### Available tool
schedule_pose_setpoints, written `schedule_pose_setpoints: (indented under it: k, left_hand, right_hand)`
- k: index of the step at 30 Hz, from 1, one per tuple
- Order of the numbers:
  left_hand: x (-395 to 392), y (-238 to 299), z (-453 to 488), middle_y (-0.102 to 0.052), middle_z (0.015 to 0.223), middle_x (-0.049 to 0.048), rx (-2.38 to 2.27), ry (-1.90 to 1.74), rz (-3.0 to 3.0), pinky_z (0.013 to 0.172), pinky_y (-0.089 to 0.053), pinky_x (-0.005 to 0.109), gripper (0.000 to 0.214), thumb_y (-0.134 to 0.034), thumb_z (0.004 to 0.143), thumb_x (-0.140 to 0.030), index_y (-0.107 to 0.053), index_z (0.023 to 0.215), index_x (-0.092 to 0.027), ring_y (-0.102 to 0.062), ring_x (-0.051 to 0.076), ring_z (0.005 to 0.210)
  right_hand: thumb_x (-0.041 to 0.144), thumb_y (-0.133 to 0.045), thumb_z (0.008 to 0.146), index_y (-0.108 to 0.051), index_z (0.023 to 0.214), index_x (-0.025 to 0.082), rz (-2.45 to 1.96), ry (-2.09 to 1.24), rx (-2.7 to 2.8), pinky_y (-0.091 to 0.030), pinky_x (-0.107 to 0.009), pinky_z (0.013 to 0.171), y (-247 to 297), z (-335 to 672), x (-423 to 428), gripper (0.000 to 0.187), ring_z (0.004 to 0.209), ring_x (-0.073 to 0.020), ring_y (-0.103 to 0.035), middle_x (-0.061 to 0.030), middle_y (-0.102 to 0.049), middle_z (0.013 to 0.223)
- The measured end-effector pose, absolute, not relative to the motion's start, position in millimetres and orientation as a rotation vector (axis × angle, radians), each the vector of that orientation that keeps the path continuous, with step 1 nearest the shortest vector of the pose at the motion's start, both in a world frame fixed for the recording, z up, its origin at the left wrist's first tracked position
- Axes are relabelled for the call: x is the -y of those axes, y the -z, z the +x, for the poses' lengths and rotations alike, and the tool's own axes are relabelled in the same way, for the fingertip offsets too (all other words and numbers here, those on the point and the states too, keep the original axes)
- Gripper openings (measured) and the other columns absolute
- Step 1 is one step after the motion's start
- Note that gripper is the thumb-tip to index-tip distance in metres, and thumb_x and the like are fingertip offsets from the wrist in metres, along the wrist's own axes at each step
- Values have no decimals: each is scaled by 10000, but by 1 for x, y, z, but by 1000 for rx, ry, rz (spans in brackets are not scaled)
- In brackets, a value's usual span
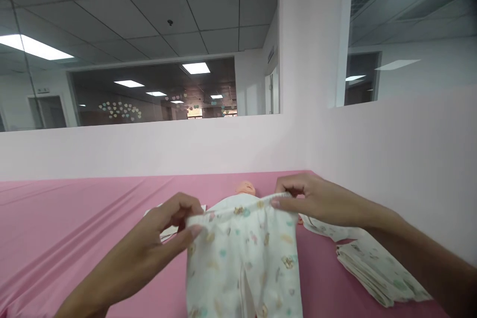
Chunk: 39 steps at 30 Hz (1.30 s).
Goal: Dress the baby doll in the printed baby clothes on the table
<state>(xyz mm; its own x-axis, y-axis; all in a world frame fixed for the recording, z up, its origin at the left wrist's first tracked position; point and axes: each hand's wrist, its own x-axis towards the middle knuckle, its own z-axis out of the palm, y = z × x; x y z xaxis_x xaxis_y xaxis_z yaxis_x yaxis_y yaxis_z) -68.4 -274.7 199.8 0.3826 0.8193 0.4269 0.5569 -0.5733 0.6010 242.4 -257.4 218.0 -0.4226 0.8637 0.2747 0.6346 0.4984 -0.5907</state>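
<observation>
A white wall (pixel 186 146) is set across the far side, and a wide window (pixel 208 10) is let into it. Below, the near surface is covered by a pink sheet (pixel 104 208), creased in long folds on the left.

Over the middle of the sheet, printed pants (pixel 242 248) are held up by the waistband, with the legs hanging toward the near edge and a slit of a gap seen between them. On the right, a folded stack (pixel 383 271) of similar print is laid on the sheet; just beyond it a loose cloth (pixel 322 227) is spread, and whether the two are joined cannot be told.

The left corner of the waistband is pinched between thumb and fingers by the left hand (pixel 167 223); the right corner is pinched likewise by the right hand (pixel 300 198). The band is drawn fairly straight between them.

Past the waistband, the head of a doll (pixel 246 188) is seen, its body mostly hidden by the pants. By the left hand, a white piece (pixel 169 232) is partly covered.

The pants can be judged light, soft and limp, hardly slippery and not fragile. The gathered band, probably elastic, is best gripped at both ends; if only one end were held, the fabric would likely sag and twist.
</observation>
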Motion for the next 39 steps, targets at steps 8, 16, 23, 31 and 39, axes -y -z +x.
schedule_pose_setpoints:
  k: [8, 16, 23, 31, 39]
  left_hand:
    - [264, -240, 8, -478, 647, -70, -1045, -1468, 1889, 526, -408, 209, 370, -578, 866, -365, -469, 1198, -244, -471, 87, 515]
    - [269, -239, 21, -528, 674, -58, -808, -1330, 1965, 542, -432, 210, 372, -592, 871, -348, -465, 1202, -238, -523, 94, 576]
    - [264, -228, 23, -583, 806, -19, -819, -1270, 2004, 596, -462, 238, 350, -451, 903, -199, -442, 1248, -260, -546, 106, 658]
    - [270, -198, 14, -345, 1435, 63, -1196, -1629, 2057, 802, -503, 337, 572, -620, 839, -388, -370, 1352, -343, -472, 261, 1165]
    - [251, -164, 15, -576, 1252, 64, -818, -1354, 1600, 854, -532, 348, 460, -583, 890, -435, -401, 1277, -266, -600, 224, 1088]
  right_hand:
    - [467, -633, 815, -620, 812, 203, -948, -717, 1731, -419, -287, 657, -241, 202, 249, 264, 722, -128, -520, 0, -589, 806]
    - [421, -590, 855, -648, 968, 228, -983, -584, 1710, -472, -332, 720, -238, 188, 264, 231, 841, -180, -604, -21, -640, 881]
    - [349, -623, 814, -579, 1180, 253, -985, -530, 1881, -483, -337, 700, -228, 188, 260, 381, 853, -191, -590, -24, -624, 930]
    - [188, -528, 827, -613, 1067, 233, -880, -440, 1703, -480, -309, 659, -229, 184, 250, 259, 816, -167, -598, -25, -637, 945]
    - [211, -577, 834, -592, 1054, 230, -519, -505, 1698, -519, -325, 775, -248, 174, 249, 222, 953, -174, -608, -28, -631, 1043]
